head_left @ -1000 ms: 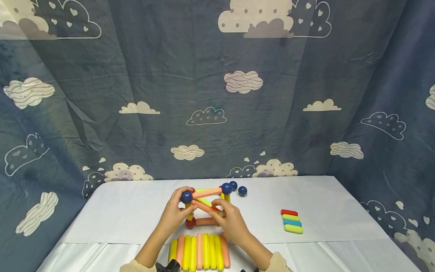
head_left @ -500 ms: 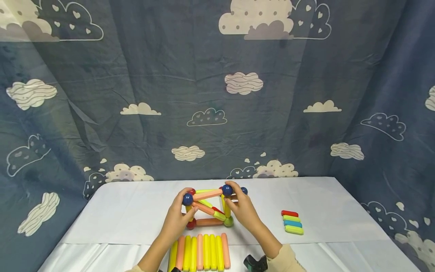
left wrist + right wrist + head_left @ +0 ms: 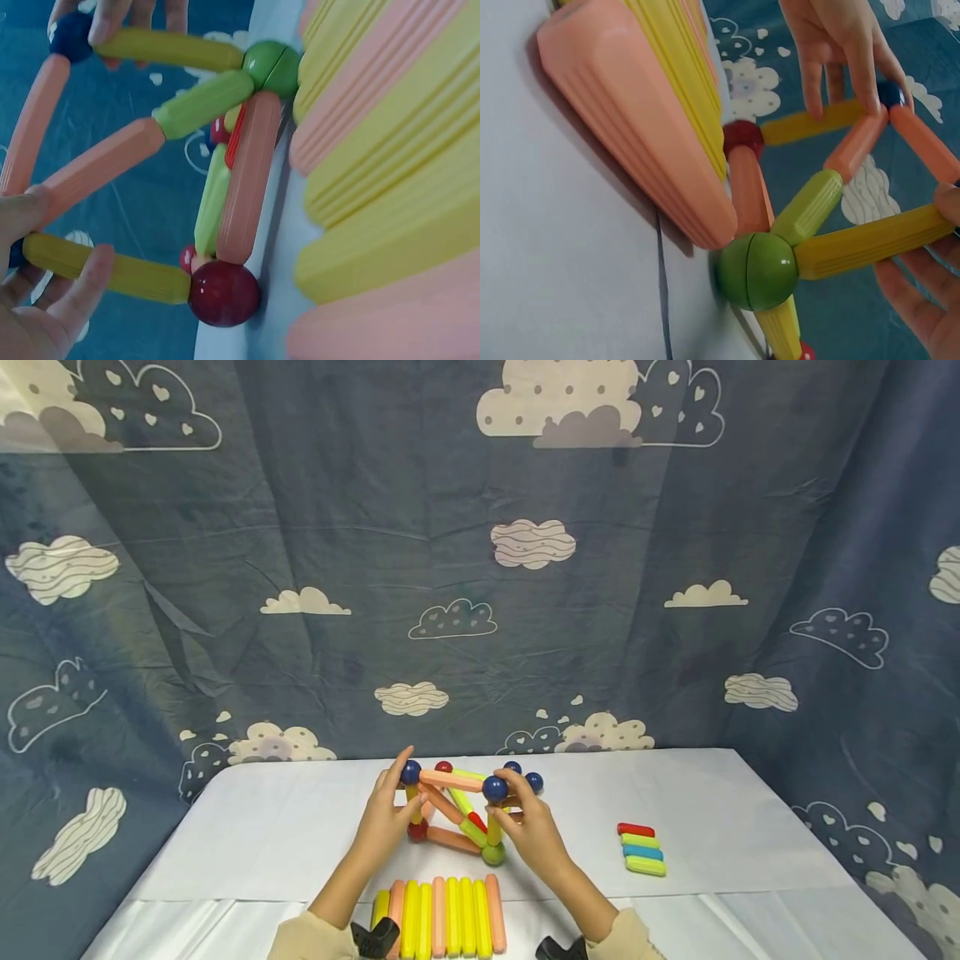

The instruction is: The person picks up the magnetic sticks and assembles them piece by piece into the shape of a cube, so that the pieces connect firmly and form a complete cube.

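A frame of coloured sticks and balls stands on the white table in the head view. A pink stick (image 3: 452, 781) joins its two upper front blue balls, the left one (image 3: 410, 772) and the right one (image 3: 495, 789). Below them sit a red ball (image 3: 225, 293) and a green ball (image 3: 757, 271); a pink-and-green diagonal (image 3: 206, 105) rises from the green one. My left hand (image 3: 382, 818) holds the upper left corner, thumb by the diagonal's top end. With thumb and fingers, my right hand (image 3: 532, 827) pinches the upper right corner at the blue ball and yellow upright (image 3: 877, 240).
A row of yellow and pink sticks (image 3: 438, 918) lies in front of the frame, between my forearms. Two loose blue balls, one of them at the far right (image 3: 534, 782), rest behind it. Several short sticks (image 3: 642, 852) lie to the right.
My right hand has left the diagonal and taken the upper right corner. The frame has turned, its right side coming nearer and its left side moving away, with both hands on it.
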`<state>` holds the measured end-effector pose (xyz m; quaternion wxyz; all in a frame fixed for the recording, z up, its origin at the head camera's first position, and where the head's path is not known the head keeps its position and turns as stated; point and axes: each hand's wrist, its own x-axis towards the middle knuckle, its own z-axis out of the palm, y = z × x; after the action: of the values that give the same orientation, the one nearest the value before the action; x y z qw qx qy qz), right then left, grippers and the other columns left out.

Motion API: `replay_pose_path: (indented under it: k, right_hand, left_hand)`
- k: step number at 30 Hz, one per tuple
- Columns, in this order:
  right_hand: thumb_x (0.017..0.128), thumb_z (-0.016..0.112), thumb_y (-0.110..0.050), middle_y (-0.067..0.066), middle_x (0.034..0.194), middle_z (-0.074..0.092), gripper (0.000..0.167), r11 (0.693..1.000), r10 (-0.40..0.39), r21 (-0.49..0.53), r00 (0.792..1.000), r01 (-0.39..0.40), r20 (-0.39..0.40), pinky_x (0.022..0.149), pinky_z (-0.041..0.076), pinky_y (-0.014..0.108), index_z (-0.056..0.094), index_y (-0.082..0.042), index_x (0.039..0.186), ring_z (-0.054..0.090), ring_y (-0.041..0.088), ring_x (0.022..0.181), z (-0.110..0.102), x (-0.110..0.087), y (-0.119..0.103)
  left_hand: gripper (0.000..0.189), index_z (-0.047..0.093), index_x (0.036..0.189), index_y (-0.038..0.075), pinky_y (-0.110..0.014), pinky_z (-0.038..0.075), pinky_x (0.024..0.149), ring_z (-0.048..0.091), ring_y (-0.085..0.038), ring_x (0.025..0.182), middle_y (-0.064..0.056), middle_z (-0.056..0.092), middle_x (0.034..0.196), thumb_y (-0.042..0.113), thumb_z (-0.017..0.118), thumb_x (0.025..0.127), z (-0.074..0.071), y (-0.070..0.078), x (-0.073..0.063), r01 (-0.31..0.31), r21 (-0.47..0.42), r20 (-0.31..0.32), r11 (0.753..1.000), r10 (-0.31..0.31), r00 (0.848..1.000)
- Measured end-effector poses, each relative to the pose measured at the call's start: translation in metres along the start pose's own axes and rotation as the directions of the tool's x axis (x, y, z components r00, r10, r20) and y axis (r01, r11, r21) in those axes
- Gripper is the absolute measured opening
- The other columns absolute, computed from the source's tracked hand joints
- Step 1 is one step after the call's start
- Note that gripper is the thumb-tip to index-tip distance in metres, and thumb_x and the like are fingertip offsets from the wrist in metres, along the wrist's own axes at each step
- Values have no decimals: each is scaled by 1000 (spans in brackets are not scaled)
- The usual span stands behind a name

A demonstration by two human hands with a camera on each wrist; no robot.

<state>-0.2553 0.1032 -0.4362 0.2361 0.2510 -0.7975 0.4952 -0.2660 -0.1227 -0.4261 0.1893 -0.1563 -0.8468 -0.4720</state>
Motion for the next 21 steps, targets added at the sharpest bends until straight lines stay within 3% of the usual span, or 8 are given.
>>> replay_pose_path:
  k: [5, 10, 17, 21]
  right_hand:
    - [77, 68, 2, 5, 93, 61, 54, 1000, -7, 28, 1000, 7, -15, 63, 51, 25, 44, -12, 124, 61, 17, 80, 6, -2, -2]
    - [78, 67, 3, 3, 94, 61, 53, 999, 23, 41, 999, -22, -26, 64, 51, 23, 45, -13, 123, 60, 16, 81, 13, -3, -4]
    - [79, 67, -2, 5, 99, 59, 52, 998, 51, 37, 998, -50, -41, 65, 51, 24, 44, -18, 122, 60, 15, 82, 24, -4, -11]
    - [79, 68, -6, 6, 100, 58, 52, 998, 27, 48, 1000, -26, -16, 66, 51, 25, 44, -13, 124, 59, 15, 83, 22, -4, -11]
  left_hand:
    - [76, 18, 144, 26, -35, 49, 76, 47, -26, 101, -14, 45, 117, 13, 63, 84, -2, -12, 17, -16, -60, 62, 998, 19, 998]
    - [75, 13, 145, 26, -44, 46, 81, 46, -30, 106, -16, 43, 120, 13, 59, 87, 0, -17, 30, 9, -88, 110, 996, 1, 994]
    - [72, 8, 145, 27, -44, 43, 85, 44, -34, 109, -18, 37, 124, 12, 54, 91, 9, -22, 40, 36, -74, 147, 997, -25, 989]
    - [72, 6, 145, 30, -46, 40, 88, 40, -36, 113, -18, 33, 130, 12, 52, 92, 9, -20, 40, 62, -117, 164, 991, -42, 985]
